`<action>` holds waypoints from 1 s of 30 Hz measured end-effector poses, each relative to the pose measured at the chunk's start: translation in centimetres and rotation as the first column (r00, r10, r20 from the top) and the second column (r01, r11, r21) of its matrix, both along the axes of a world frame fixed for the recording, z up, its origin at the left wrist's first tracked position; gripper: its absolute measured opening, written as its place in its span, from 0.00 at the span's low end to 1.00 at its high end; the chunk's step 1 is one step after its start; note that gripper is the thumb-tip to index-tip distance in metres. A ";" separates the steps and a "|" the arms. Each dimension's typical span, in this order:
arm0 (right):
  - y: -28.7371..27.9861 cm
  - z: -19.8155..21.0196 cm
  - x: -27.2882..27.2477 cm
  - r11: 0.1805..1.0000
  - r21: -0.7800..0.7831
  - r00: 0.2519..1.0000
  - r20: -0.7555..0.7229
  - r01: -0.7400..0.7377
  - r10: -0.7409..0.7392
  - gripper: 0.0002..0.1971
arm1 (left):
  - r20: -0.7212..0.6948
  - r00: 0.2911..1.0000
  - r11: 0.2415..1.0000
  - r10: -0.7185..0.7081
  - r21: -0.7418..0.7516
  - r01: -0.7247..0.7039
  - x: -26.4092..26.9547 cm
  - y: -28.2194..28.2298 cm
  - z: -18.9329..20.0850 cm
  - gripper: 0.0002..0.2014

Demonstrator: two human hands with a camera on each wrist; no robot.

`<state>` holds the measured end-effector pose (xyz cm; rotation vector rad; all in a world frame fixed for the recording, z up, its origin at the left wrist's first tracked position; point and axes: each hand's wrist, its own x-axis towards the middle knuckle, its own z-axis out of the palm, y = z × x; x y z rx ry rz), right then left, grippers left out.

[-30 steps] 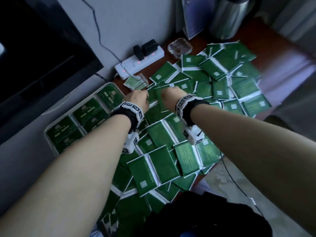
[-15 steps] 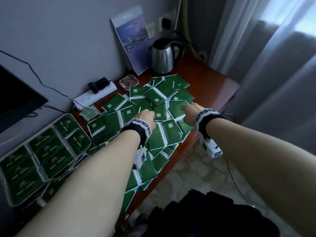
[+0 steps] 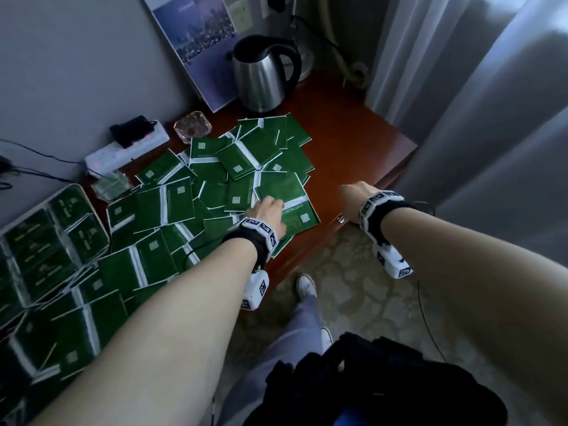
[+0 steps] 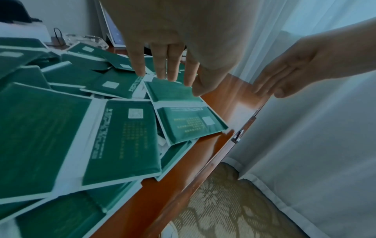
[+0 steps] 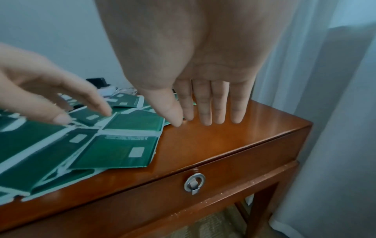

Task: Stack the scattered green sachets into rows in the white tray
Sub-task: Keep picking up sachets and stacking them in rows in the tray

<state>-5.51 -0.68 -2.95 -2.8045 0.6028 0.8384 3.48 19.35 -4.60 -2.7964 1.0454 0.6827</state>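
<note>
1. Head view: a loose heap of green sachets point(image 3: 215, 192) covers most of the wooden counter point(image 3: 347, 142), many overlapping and lying at different angles, several joined in pairs by a white strip.
2. The white tray point(image 3: 101, 224) sits at the left end of the counter, already filled with green sachets packed in rows; more sachets spill against its near side.
3. The left hand point(image 3: 269, 210) reaches over the right edge of the heap with fingers straight and slightly spread, gripping nothing. In the left wrist view its fingertips point(image 4: 140, 70) hang just over a sachet pair point(image 4: 183, 111) lying nearest the counter's front edge; whether they touch it cannot be told.
4. The right hand point(image 3: 356, 195) is off to the right of the heap, over bare wood near the counter's front edge. The right wrist view shows its fingers point(image 5: 218, 104) straight and held together, thumb alongside, tips at the wood surface and holding nothing.
5. Behind the heap stand a steel kettle point(image 3: 261, 78), a leaning printed card point(image 3: 199, 41), a glass ashtray point(image 3: 193, 126) and a white power strip point(image 3: 126, 152) by the wall.
6. A drawer with a metal ring pull point(image 5: 194, 182) sits under the counter top, and a grey curtain point(image 3: 491, 118) hangs to the right.
</note>
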 end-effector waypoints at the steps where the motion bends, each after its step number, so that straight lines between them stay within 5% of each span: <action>1: -0.5 -0.7 0.7 0.999 0.010 0.999 -0.002 -0.037 0.037 0.08 | 0.000 1.000 1.000 0.010 -0.014 -0.010 0.4 -0.5 -0.6 0.22; 7: -3.8 -1.9 6.2 0.974 -0.033 0.975 -0.030 -0.223 0.222 0.17 | 0.035 0.990 0.982 0.136 -0.139 -0.130 4.1 -3.3 -4.0 0.26; 15: -5.6 -5.1 12.6 0.862 0.006 0.862 -0.027 -0.507 0.507 0.44 | 0.072 0.984 0.985 0.163 -0.069 -0.158 4.2 -4.6 -7.4 0.33; 30: -9.6 -6.8 16.8 0.550 0.070 0.553 0.040 -0.832 0.832 0.45 | 0.089 0.860 0.864 0.502 -0.018 -0.503 3.8 -9.9 -6.4 0.42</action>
